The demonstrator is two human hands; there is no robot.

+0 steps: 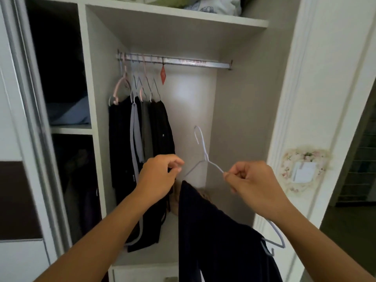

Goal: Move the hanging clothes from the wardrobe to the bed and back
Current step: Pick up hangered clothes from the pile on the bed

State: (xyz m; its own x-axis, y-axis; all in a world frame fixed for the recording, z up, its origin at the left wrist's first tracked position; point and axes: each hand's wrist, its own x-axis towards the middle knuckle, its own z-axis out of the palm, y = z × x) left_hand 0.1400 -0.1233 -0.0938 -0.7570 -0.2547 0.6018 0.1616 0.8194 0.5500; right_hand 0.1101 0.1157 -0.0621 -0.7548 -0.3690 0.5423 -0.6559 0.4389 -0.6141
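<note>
Facing the open wardrobe point(101, 119), I log: metal rail point(175, 62) under its top shelf point(179, 19), bedding stacked above. Left end of the rail: hanging clothes point(140, 143), dark and grey, on pink and white hangers, plus a red tag point(163, 75). Below the rail, my right hand point(254, 186) pinches a white wire hanger point(203, 151) with its fingers; my left hand point(160, 176) is curled at the hanger's other arm, its grasp unclear. A dark garment point(219, 241) drapes beneath my right forearm. Right of the wardrobe: white door frame point(317, 98), floral wall plaque point(304, 169).
</note>
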